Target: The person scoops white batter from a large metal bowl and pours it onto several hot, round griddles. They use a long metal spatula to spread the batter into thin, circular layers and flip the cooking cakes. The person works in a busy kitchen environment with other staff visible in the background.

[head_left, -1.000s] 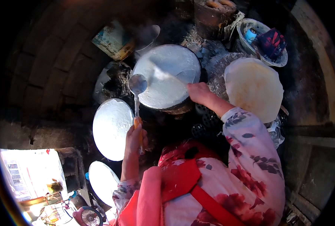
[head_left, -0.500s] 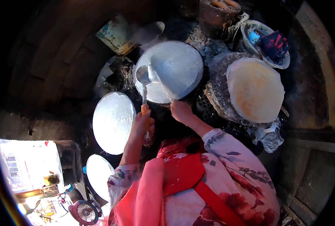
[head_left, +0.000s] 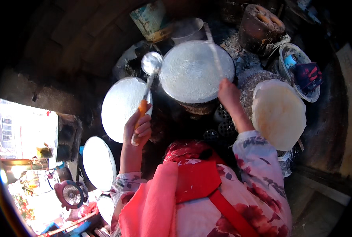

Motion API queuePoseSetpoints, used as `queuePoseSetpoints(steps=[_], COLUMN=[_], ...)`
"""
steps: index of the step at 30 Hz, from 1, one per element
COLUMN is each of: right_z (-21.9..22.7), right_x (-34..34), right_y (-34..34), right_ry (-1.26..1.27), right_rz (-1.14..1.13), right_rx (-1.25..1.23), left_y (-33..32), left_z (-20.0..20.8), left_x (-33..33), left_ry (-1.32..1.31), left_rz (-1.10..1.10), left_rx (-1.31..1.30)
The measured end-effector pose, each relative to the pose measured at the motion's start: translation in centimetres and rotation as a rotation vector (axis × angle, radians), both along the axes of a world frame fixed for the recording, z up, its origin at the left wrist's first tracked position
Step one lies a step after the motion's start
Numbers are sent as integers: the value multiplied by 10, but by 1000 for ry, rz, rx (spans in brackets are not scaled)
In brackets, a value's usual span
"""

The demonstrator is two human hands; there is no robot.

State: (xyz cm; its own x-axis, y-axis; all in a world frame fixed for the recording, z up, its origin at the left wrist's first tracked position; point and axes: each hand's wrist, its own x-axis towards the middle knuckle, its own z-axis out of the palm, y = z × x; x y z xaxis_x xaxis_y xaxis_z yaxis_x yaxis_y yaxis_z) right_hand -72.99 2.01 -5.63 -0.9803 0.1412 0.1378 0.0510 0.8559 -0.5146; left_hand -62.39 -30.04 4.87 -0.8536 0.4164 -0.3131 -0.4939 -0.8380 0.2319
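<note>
My left hand (head_left: 141, 128) is closed around the orange handle of a metal ladle (head_left: 151, 64); its shiny round bowl points away, beside the left rim of a round griddle (head_left: 195, 71). A pale, thin layer covers the griddle's top. My right hand (head_left: 228, 94), at the griddle's right edge, grips a long thin flat stick (head_left: 215, 55), blurred by motion, which crosses the griddle's right part and reaches past its far rim. To the right, a thin round pale flatbread (head_left: 279, 114) with a browned middle lies on a round, rough-textured base (head_left: 255, 81).
White round discs (head_left: 122, 108) stand at the left, another disc (head_left: 99, 164) nearer me. Behind the griddle are a worn bucket (head_left: 150, 21) and a grey bowl (head_left: 186, 31). At the far right stand a brown cylinder (head_left: 259, 27) and a basin (head_left: 311, 94) holding a blue can.
The ladle has left the griddle and moved to its left side. My right hand has moved right, swinging the stick from the griddle's middle to its right part.
</note>
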Motion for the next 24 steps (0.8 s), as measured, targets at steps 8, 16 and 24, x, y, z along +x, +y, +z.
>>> queuePoseSetpoints(steps=[8, 16, 24], right_z=[-15, -36, -47], right_x=[55, 24, 42], right_y=[-35, 0, 4], right_ry=[-204, -167, -150], right_rz=[620, 362, 276], right_rx=[180, 340, 281], left_y=[-31, -46, -32], left_z=[17, 13, -16], left_x=[95, 216, 307], left_ry=[-88, -221, -198], left_rz=[219, 519, 614], left_rx=[-14, -47, 83])
